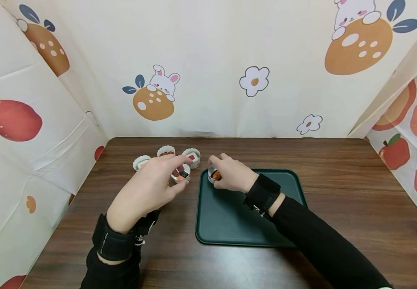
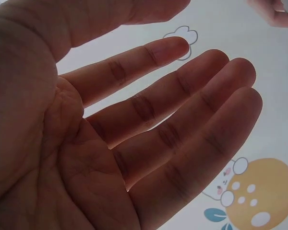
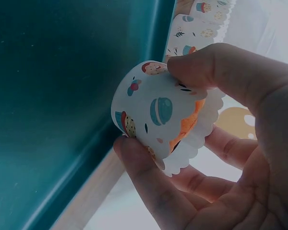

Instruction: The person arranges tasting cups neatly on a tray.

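My right hand (image 1: pixel 234 174) grips a white paper baking cup (image 3: pixel 144 110) with a scalloped rim and printed sweets. Something orange and dark lies inside this cup, which is at the back left corner of the dark green tray (image 1: pixel 248 224). My left hand (image 1: pixel 154 180) hovers over the group of cups, thumb and fingers spread beside another white cup (image 1: pixel 188 169) with orange and black contents. In the left wrist view, nothing is seen between the left thumb and fingers (image 2: pixel 182 110).
Behind the left hand stand more paper cups: one at the left (image 1: pixel 141 160), one with reddish contents (image 1: pixel 166 150), and one with red and white pieces (image 1: pixel 193 156). The brown wooden table (image 1: pixel 338 180) meets a printed cloth wall (image 1: pixel 208 80) at its back edge.
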The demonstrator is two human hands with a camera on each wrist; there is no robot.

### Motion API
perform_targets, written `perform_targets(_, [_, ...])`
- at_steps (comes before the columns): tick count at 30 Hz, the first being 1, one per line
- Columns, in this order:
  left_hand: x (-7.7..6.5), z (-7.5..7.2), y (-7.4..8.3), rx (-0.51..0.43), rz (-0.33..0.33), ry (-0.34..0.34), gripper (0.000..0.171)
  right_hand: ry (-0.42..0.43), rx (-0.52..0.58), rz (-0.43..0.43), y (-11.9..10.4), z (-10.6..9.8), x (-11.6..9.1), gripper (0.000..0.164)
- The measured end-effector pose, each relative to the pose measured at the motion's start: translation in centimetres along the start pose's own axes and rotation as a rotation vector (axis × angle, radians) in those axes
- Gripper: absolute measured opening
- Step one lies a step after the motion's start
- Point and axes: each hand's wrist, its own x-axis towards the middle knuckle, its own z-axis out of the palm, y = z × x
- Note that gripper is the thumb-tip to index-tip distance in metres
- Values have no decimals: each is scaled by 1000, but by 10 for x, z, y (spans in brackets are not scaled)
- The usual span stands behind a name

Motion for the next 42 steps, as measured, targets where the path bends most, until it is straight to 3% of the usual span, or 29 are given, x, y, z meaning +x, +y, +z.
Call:
perform_targets(13, [1, 2, -2, -7, 1, -23, 43, -28, -52, 32, -1, 10, 16, 54])
perform_targets(42, [3, 3, -3, -25, -13, -54, 47, -33, -31, 27, 1, 6, 13, 61])
